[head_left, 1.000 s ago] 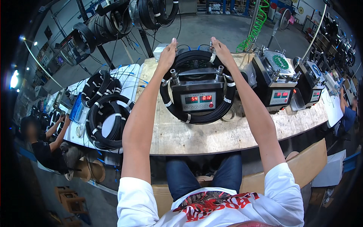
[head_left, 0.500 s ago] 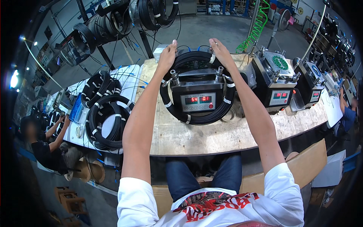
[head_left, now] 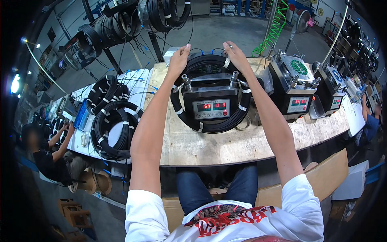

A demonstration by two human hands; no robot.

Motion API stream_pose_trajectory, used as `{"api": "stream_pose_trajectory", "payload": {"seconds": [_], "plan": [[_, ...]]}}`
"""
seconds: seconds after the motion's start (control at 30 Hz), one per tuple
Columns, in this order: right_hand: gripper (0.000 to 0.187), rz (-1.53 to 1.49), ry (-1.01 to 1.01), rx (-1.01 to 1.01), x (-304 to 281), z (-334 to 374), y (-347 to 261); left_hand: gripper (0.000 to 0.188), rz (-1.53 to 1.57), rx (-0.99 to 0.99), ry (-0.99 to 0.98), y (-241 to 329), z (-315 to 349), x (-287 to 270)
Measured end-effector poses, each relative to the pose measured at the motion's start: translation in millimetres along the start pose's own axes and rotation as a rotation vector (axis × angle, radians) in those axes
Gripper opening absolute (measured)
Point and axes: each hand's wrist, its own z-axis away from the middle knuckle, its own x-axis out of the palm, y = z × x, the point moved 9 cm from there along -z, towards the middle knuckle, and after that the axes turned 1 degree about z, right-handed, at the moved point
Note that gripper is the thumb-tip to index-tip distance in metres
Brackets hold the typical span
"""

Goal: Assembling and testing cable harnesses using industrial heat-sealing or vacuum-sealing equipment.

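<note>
A coil of black cable [head_left: 213, 128], bound with white tape, lies tilted around a dark benchtop machine [head_left: 211, 93] with a lit red display. Two metal posts rise at the machine's top corners, in front of the coil's far part. My left hand [head_left: 178, 59] is raised by the coil's far left side, its fingers stretched out. Opposite it, at the far right side, my right hand [head_left: 237, 57] has its fingers extended too. Nothing shows gripped in either; whether the palms touch the coil or machine cannot be told. Thin blue-tipped cable ends [head_left: 212, 51] show between the hands.
Several taped black coils [head_left: 115, 131] lie on the white table at left. Two similar machines [head_left: 297, 86] with green and blue parts on top stand at right. A roll of tape [head_left: 244, 123] sits beside the coil. One co-worker [head_left: 52, 151] works at far left, another at far right.
My left hand's fingers have shifted very slightly. The display's right-hand reading has changed. The coil, the machine and my right hand stay in place.
</note>
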Motion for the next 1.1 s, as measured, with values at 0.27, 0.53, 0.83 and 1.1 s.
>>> {"api": "stream_pose_trajectory", "payload": {"seconds": [0.27, 0.53, 0.83, 1.1], "plan": [[0.077, 0.001, 0.000, 0.008, 2, -1, 4, 0.072, 0.042, -0.006, 0.035, -3, -1, -5], [0.068, 0.006, 0.003, -0.001, 3, 4, -3, 0.078, 0.044, -0.024, 0.075, -4, 1, -9], [0.074, -0.017, 0.001, 0.010, 0, 5, -2, 0.074, -0.029, 0.022, 0.077, 3, 1, -7], [0.071, -0.001, 0.018, 0.007, 0, 2, 2, 0.076, 0.039, -0.028, 0.069, -3, 0, -7]]}}
